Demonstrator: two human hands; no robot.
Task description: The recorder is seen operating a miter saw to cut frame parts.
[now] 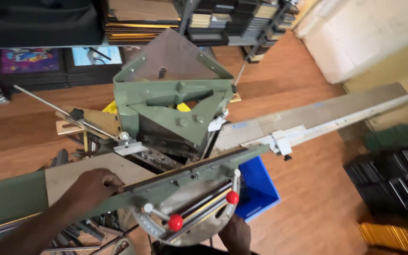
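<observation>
A green mitre-cutting machine (166, 108) stands on a wooden floor, with a long green fence (223, 163) across its front. A thin dark frame moulding (185, 169) lies along the top of that fence. My left hand (93, 188) presses down on the moulding and fence at the left, fingers curled over the edge. My right hand (234, 233) is at the bottom edge, below the curved angle plate (190, 208); its fingers are hidden. Two red knobs (175, 222) (232, 197) stick out of the plate.
A pale measuring arm (345, 118) with a stop reaches out to the right. A blue bin (260, 189) sits under the machine. Black frames (393, 179) and gold mouldings (397, 238) lie at the right. Shelves of mouldings (223, 21) stand behind.
</observation>
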